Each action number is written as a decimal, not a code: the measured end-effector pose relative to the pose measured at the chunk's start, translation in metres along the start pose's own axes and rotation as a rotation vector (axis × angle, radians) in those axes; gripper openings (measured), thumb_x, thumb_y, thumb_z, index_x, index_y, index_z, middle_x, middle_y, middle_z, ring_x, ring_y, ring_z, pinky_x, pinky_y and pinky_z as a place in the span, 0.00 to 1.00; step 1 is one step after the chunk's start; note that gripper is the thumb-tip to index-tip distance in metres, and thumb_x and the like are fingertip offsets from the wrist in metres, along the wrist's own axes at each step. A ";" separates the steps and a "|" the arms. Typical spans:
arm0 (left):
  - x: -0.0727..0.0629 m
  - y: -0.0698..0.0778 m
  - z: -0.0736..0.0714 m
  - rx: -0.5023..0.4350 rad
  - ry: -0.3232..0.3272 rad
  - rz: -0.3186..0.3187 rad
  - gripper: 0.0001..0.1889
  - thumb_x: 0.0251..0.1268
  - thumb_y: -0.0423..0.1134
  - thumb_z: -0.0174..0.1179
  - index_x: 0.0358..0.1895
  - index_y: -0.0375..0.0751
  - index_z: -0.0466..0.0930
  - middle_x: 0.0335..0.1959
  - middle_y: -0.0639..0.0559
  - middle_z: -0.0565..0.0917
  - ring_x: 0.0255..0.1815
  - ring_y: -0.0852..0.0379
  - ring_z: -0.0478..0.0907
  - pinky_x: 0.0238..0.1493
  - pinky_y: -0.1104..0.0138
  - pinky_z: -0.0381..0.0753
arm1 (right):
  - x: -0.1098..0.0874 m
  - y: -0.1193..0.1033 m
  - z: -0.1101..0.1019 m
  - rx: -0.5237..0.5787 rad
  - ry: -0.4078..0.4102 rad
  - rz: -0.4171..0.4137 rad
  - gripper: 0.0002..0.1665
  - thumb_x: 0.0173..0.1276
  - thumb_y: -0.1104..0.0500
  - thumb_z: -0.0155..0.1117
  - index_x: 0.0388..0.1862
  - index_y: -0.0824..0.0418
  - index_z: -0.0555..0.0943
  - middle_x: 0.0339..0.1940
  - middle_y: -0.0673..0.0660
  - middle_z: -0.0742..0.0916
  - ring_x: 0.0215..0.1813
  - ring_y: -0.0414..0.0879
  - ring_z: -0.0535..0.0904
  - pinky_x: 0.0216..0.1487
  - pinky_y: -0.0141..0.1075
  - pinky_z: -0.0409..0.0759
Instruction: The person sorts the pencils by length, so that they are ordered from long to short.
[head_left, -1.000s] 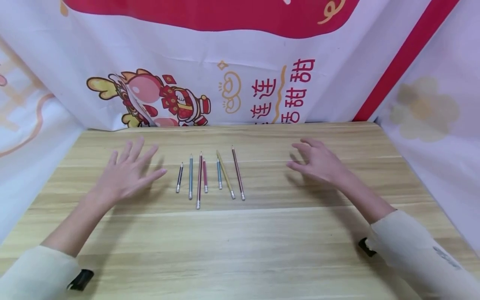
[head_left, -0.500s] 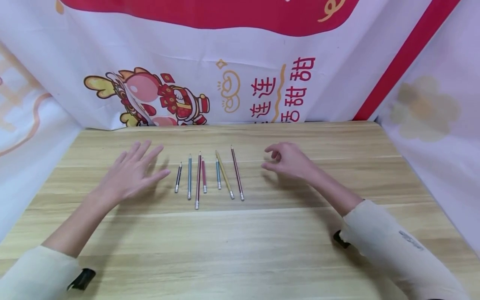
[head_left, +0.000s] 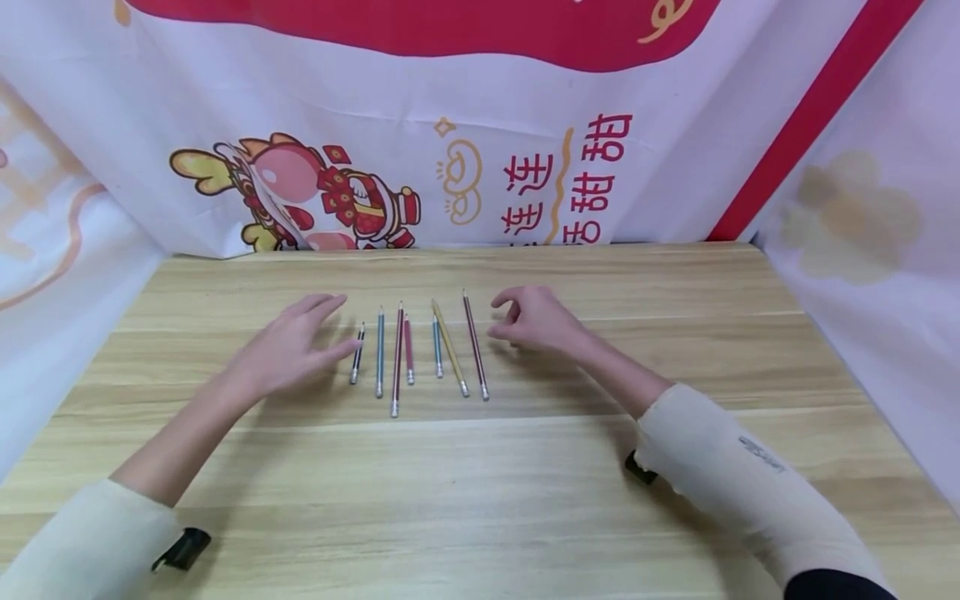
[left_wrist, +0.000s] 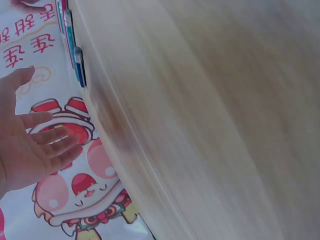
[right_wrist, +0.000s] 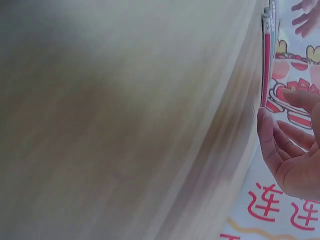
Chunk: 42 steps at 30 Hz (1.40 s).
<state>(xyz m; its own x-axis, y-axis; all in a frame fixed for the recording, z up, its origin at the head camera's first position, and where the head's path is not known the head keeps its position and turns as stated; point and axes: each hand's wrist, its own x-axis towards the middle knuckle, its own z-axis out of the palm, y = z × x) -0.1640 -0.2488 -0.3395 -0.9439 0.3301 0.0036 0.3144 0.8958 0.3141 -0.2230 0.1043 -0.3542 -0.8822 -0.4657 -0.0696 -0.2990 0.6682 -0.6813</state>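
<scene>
Several pencils lie roughly side by side on the wooden table. From left to right in the head view come a short navy pencil (head_left: 357, 357), a blue pencil (head_left: 380, 354), a long dark red pencil (head_left: 397, 358), a short pink-red pencil (head_left: 408, 350), a short blue pencil (head_left: 438, 348), a slanted yellow pencil (head_left: 452, 350) and another dark red pencil (head_left: 475, 346). My left hand (head_left: 294, 348) is spread, its thumb overlapping the navy pencil; contact is unclear. Beside the rightmost pencil, my right hand (head_left: 538, 318) has loosely bent fingers, thumb and index apart, holding nothing.
The wooden table (head_left: 480, 492) runs back to a white printed cloth (head_left: 465, 92) behind it. More cloth hangs along the left and right sides. Each beige sleeve (head_left: 720, 450) has a black piece near its cuff.
My right hand has moved left, close to the rightmost pencil, and its fingers have bent more. My left hand has shifted right to the navy pencil. The pencils have stayed put.
</scene>
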 end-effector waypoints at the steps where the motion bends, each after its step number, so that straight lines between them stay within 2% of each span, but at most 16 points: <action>1: 0.001 0.002 0.000 -0.022 -0.006 -0.004 0.42 0.75 0.57 0.59 0.79 0.30 0.60 0.77 0.26 0.62 0.77 0.27 0.58 0.76 0.31 0.60 | 0.001 -0.001 0.002 0.014 -0.004 0.008 0.28 0.67 0.59 0.75 0.62 0.71 0.80 0.32 0.57 0.90 0.29 0.46 0.86 0.40 0.36 0.89; 6: 0.005 0.011 0.002 -0.076 -0.009 -0.017 0.39 0.74 0.52 0.63 0.77 0.29 0.63 0.74 0.25 0.65 0.75 0.26 0.62 0.74 0.31 0.63 | 0.006 -0.007 0.011 0.068 -0.024 0.044 0.29 0.67 0.62 0.75 0.63 0.71 0.79 0.30 0.57 0.89 0.26 0.49 0.86 0.28 0.34 0.88; 11: 0.007 0.014 0.005 -0.122 0.020 -0.021 0.34 0.72 0.46 0.66 0.73 0.28 0.69 0.68 0.27 0.72 0.63 0.31 0.75 0.64 0.35 0.79 | 0.013 -0.011 0.019 0.049 -0.022 0.061 0.29 0.66 0.59 0.77 0.62 0.70 0.79 0.27 0.56 0.89 0.22 0.47 0.84 0.22 0.33 0.85; 14: 0.008 0.017 0.007 -0.148 0.025 -0.014 0.32 0.71 0.44 0.68 0.70 0.28 0.73 0.64 0.29 0.76 0.57 0.35 0.79 0.57 0.41 0.85 | 0.016 -0.015 0.022 0.043 -0.019 0.069 0.30 0.66 0.58 0.77 0.63 0.69 0.79 0.26 0.55 0.89 0.21 0.46 0.83 0.21 0.34 0.85; 19: 0.013 0.022 0.007 -0.168 0.009 -0.014 0.31 0.69 0.42 0.70 0.69 0.28 0.74 0.63 0.30 0.77 0.56 0.37 0.79 0.54 0.44 0.87 | 0.021 -0.020 0.026 0.039 -0.003 0.083 0.31 0.65 0.58 0.78 0.64 0.68 0.80 0.26 0.54 0.89 0.21 0.46 0.85 0.21 0.34 0.86; 27: 0.018 0.029 0.006 -0.184 -0.005 0.021 0.29 0.68 0.39 0.71 0.67 0.27 0.76 0.62 0.30 0.79 0.54 0.39 0.80 0.55 0.46 0.87 | 0.026 -0.027 0.031 -0.005 0.000 0.111 0.29 0.63 0.57 0.80 0.59 0.68 0.81 0.23 0.53 0.88 0.21 0.45 0.85 0.20 0.32 0.84; 33: 0.022 0.035 0.007 -0.209 -0.029 0.021 0.29 0.68 0.38 0.70 0.66 0.25 0.75 0.60 0.29 0.81 0.52 0.39 0.82 0.53 0.48 0.88 | 0.028 -0.030 0.033 -0.018 -0.009 0.190 0.21 0.63 0.60 0.79 0.51 0.66 0.81 0.21 0.55 0.87 0.21 0.44 0.84 0.20 0.31 0.85; 38: 0.027 0.038 0.009 -0.243 -0.045 0.004 0.28 0.68 0.37 0.70 0.65 0.23 0.75 0.55 0.30 0.83 0.50 0.40 0.82 0.51 0.50 0.89 | 0.030 -0.033 0.032 0.027 -0.024 0.267 0.19 0.64 0.65 0.77 0.51 0.65 0.79 0.25 0.59 0.87 0.22 0.46 0.83 0.24 0.34 0.88; 42: 0.032 0.039 0.013 -0.275 -0.062 -0.022 0.27 0.68 0.35 0.70 0.64 0.22 0.75 0.50 0.31 0.84 0.46 0.43 0.83 0.49 0.52 0.90 | 0.029 -0.033 0.031 0.046 -0.026 0.288 0.18 0.65 0.67 0.75 0.50 0.66 0.79 0.28 0.60 0.87 0.23 0.46 0.83 0.25 0.35 0.89</action>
<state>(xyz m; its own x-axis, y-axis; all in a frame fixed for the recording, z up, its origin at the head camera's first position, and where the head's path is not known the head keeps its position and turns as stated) -0.1803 -0.1994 -0.3391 -0.9397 0.3364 -0.0611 0.2469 0.7914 0.5593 -0.2279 0.0506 -0.3562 -0.9185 -0.2758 -0.2833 -0.0204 0.7485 -0.6628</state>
